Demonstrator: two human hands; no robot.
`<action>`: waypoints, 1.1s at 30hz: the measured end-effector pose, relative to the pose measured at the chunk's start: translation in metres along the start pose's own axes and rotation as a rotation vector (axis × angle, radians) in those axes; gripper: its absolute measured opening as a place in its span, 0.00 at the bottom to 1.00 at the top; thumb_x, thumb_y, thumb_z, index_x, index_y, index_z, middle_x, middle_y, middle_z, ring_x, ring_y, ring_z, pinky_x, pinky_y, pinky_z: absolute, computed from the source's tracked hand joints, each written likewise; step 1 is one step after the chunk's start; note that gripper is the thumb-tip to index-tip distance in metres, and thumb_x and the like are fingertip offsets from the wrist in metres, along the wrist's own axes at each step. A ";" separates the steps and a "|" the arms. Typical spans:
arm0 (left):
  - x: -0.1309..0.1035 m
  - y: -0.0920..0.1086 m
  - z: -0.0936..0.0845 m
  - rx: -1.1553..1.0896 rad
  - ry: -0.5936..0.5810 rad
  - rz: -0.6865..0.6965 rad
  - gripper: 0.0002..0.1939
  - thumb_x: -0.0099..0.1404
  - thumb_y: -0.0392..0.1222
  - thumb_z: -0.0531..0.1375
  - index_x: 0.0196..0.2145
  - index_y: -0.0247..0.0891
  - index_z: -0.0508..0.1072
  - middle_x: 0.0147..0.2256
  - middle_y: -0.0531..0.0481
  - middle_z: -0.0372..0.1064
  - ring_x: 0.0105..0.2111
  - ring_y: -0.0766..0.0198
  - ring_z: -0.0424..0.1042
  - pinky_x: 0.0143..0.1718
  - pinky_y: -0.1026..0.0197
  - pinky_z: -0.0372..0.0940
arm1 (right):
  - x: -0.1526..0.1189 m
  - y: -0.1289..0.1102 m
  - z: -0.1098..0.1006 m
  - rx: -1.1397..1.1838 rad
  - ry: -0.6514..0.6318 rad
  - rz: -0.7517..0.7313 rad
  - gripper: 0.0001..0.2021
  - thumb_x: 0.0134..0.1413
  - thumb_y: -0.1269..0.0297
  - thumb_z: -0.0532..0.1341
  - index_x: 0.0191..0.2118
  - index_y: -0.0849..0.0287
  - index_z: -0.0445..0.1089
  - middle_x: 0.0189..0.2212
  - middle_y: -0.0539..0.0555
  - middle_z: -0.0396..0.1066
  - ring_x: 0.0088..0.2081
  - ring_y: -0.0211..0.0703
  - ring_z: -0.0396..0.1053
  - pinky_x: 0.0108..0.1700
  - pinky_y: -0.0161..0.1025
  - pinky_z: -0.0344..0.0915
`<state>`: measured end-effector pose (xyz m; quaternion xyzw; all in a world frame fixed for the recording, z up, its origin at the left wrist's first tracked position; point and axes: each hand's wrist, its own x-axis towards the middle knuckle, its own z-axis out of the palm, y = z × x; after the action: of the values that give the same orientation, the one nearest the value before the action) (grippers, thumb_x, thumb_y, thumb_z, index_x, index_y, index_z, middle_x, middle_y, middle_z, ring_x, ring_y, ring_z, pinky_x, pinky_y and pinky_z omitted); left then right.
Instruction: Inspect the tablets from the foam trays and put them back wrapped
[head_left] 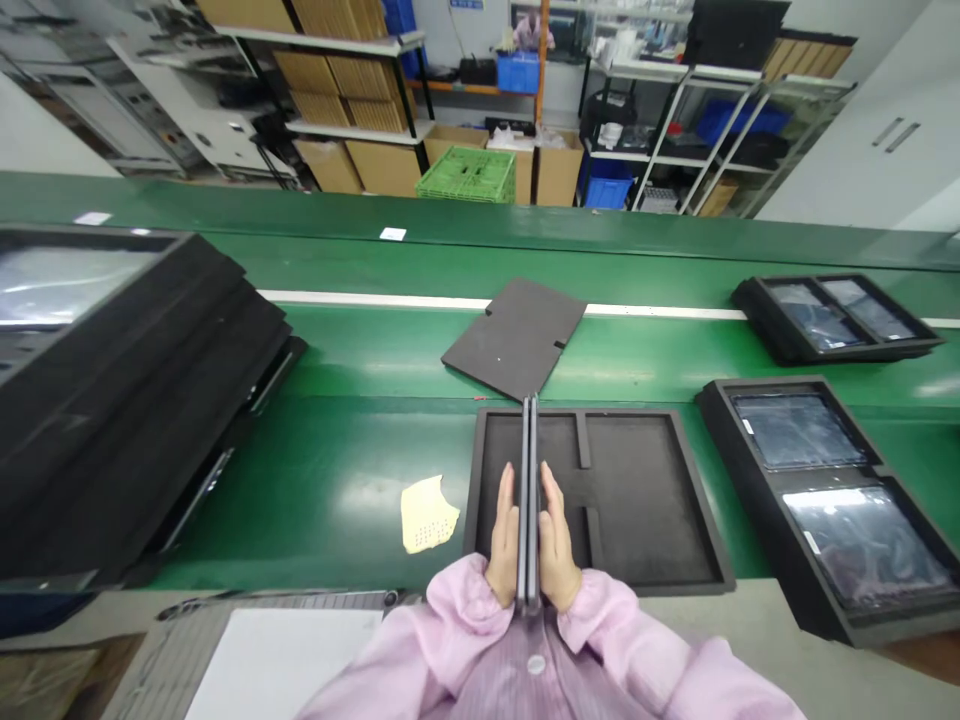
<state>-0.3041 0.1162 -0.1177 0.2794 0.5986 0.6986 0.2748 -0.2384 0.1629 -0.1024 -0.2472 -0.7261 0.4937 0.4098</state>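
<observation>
Over the tray (pixel 652 500), left grip (pixel 504 530) and right grip (pixel 556 535) are pinching two panels (pixel 533 500) upright between them; right-side trays (pixel 757 520) are already holding screens (pixel 802 430), this one's showing none.

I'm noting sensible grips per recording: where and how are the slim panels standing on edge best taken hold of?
Probably by the broad outer faces of the slim panels, from left and right together, with flat fingers. The pair stands on edge, thin and close together, so inward pressure should keep both aligned. The left hand and right hand sit this way.
</observation>
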 end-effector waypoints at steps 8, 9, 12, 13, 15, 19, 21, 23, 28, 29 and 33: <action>0.034 0.119 0.023 -0.011 -0.056 0.122 0.22 0.67 0.49 0.48 0.54 0.41 0.66 0.59 0.47 0.58 0.60 0.59 0.55 0.61 0.56 0.51 | 0.064 -0.085 -0.019 0.195 -0.002 0.189 0.23 0.64 0.51 0.43 0.59 0.54 0.59 0.62 0.51 0.52 0.63 0.42 0.48 0.65 0.46 0.46; 0.035 0.121 0.025 -0.023 -0.054 0.097 0.22 0.67 0.51 0.47 0.54 0.40 0.67 0.59 0.47 0.58 0.59 0.58 0.55 0.61 0.56 0.51 | 0.066 -0.086 -0.019 0.212 0.010 0.217 0.24 0.63 0.50 0.44 0.59 0.54 0.60 0.62 0.51 0.52 0.63 0.42 0.48 0.65 0.45 0.45; 0.041 0.119 0.028 -0.044 -0.047 0.054 0.23 0.67 0.52 0.47 0.52 0.39 0.68 0.58 0.47 0.59 0.59 0.59 0.55 0.61 0.57 0.50 | 0.072 -0.082 -0.018 0.241 0.023 0.265 0.25 0.62 0.48 0.46 0.58 0.55 0.61 0.61 0.51 0.53 0.63 0.42 0.49 0.65 0.45 0.45; 0.044 0.118 0.029 -0.047 -0.041 0.042 0.23 0.67 0.52 0.47 0.52 0.39 0.69 0.58 0.47 0.60 0.59 0.59 0.56 0.61 0.57 0.50 | 0.075 -0.080 -0.017 0.244 0.024 0.280 0.25 0.61 0.48 0.46 0.58 0.55 0.61 0.61 0.51 0.54 0.62 0.42 0.50 0.65 0.45 0.45; 0.052 0.117 0.030 -0.054 -0.028 0.020 0.22 0.66 0.51 0.48 0.51 0.39 0.69 0.57 0.47 0.61 0.59 0.59 0.57 0.61 0.57 0.50 | 0.083 -0.078 -0.017 0.244 0.034 0.313 0.25 0.61 0.49 0.47 0.57 0.56 0.61 0.60 0.52 0.56 0.62 0.42 0.51 0.65 0.46 0.46; 0.070 0.116 0.034 -0.081 0.024 -0.018 0.19 0.66 0.46 0.50 0.50 0.37 0.70 0.55 0.46 0.65 0.56 0.59 0.61 0.60 0.57 0.52 | 0.101 -0.075 -0.014 0.208 0.052 0.359 0.24 0.61 0.51 0.48 0.56 0.59 0.63 0.58 0.53 0.59 0.61 0.43 0.53 0.64 0.46 0.48; 0.079 0.116 0.037 -0.127 0.051 -0.045 0.18 0.66 0.44 0.49 0.49 0.35 0.70 0.53 0.45 0.66 0.55 0.59 0.62 0.59 0.57 0.53 | 0.111 -0.074 -0.013 0.209 0.059 0.372 0.24 0.60 0.52 0.48 0.55 0.60 0.64 0.58 0.54 0.60 0.60 0.43 0.55 0.64 0.45 0.49; 0.086 0.116 0.040 -0.187 0.060 -0.074 0.18 0.66 0.44 0.49 0.49 0.34 0.69 0.53 0.44 0.66 0.54 0.59 0.64 0.58 0.57 0.55 | 0.120 -0.073 -0.011 0.231 0.075 0.391 0.23 0.60 0.53 0.48 0.54 0.60 0.64 0.57 0.54 0.62 0.59 0.43 0.56 0.64 0.45 0.50; 0.099 0.101 0.039 -0.188 0.049 -0.082 0.21 0.67 0.47 0.49 0.52 0.33 0.66 0.55 0.42 0.64 0.56 0.58 0.61 0.59 0.57 0.53 | 0.128 -0.056 -0.007 0.228 0.084 0.383 0.24 0.60 0.53 0.48 0.56 0.63 0.61 0.57 0.57 0.60 0.59 0.43 0.57 0.64 0.45 0.49; 0.098 0.091 0.036 -0.154 0.036 -0.049 0.22 0.67 0.48 0.49 0.54 0.34 0.65 0.57 0.43 0.61 0.58 0.58 0.58 0.60 0.57 0.51 | 0.124 -0.048 -0.007 0.228 0.093 0.353 0.26 0.60 0.52 0.47 0.58 0.64 0.59 0.59 0.58 0.58 0.60 0.43 0.55 0.64 0.45 0.48; 0.085 0.041 0.022 -0.001 -0.039 0.120 0.28 0.67 0.53 0.48 0.61 0.41 0.54 0.63 0.47 0.47 0.63 0.58 0.45 0.63 0.56 0.44 | 0.090 -0.007 -0.008 0.184 0.008 0.113 0.30 0.61 0.47 0.46 0.63 0.58 0.48 0.64 0.56 0.44 0.64 0.46 0.43 0.65 0.50 0.40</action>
<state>-0.3490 0.1873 -0.0693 0.3283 0.5748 0.7086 0.2443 -0.2806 0.2330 -0.0628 -0.2510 -0.6608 0.5797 0.4052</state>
